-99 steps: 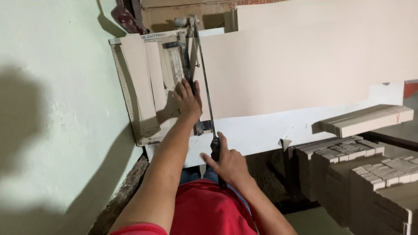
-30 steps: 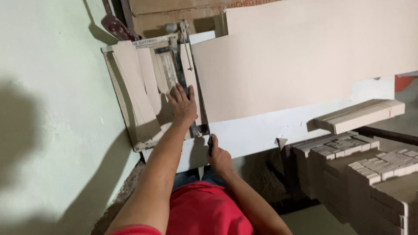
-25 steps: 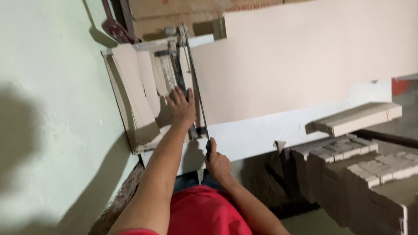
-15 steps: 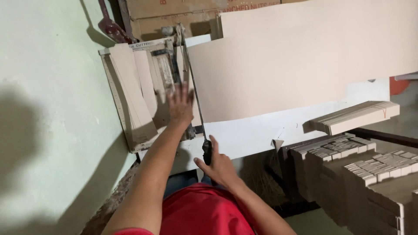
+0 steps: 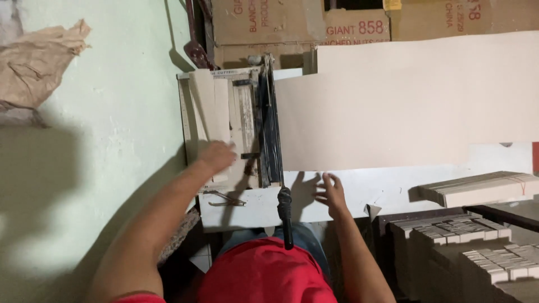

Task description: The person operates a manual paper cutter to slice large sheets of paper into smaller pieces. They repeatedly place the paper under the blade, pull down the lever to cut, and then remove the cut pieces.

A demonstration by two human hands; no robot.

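Note:
My left hand (image 5: 217, 157) lies blurred on the beige cut strips (image 5: 209, 106) stacked on the paper cutter's board (image 5: 189, 134); whether it grips one I cannot tell. My right hand (image 5: 331, 193) is spread with its fingers apart on the white tabletop (image 5: 393, 188), just below the near edge of a large beige cardboard sheet (image 5: 404, 101). That sheet runs under the cutter's dark blade arm (image 5: 270, 129). The arm's black handle (image 5: 286, 216) sticks out toward me, left of my right hand, with nothing holding it.
A small metal tool (image 5: 224, 197) lies on the table's near left corner. A bundle of cut strips (image 5: 477, 188) and stacks of tied bundles (image 5: 471, 255) stand at the right. Cardboard boxes (image 5: 292, 25) are behind the cutter, a pale green wall (image 5: 101, 140) to the left.
My right hand let go of the cutter handle and moved right to the sheet's near edge. My left hand slid left from beside the blade onto the cut strips.

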